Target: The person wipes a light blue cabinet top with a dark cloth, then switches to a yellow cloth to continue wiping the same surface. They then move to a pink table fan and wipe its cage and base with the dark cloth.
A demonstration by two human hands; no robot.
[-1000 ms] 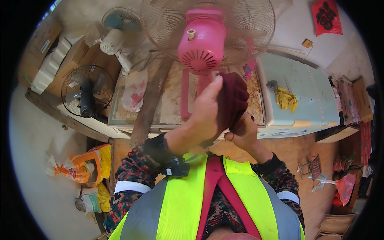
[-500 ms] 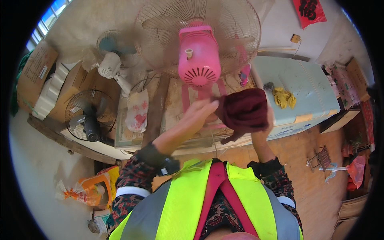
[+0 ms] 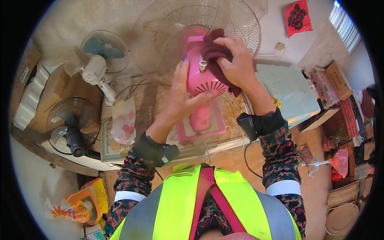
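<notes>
A pink fan (image 3: 196, 78) stands in front of me, its round wire guard facing away and its vented motor housing turned toward me. My left hand (image 3: 185, 90) lies against the left side of that housing, fingers stretched upward and thumb spread beneath the vents. With bent fingers, my right hand (image 3: 239, 66) grips a dark maroon cloth (image 3: 216, 54) and presses it on the housing's upper right side. Part of the cloth hangs below this hand. A small pale knob (image 3: 203, 66) sticks up from the housing between my hands.
Two smaller fans, a white one (image 3: 96, 72) and a black one (image 3: 74, 136), stand left beside cardboard boxes (image 3: 66, 100). A printed plastic bag (image 3: 124, 122) lies on the worktop. At right is a pale blue chest (image 3: 286, 90); a cable (image 3: 248, 164) hangs near my right forearm.
The maroon cloth and my right hand have moved up and left onto the motor housing. My left hand has come against the housing's left side. The view has shifted slightly.
</notes>
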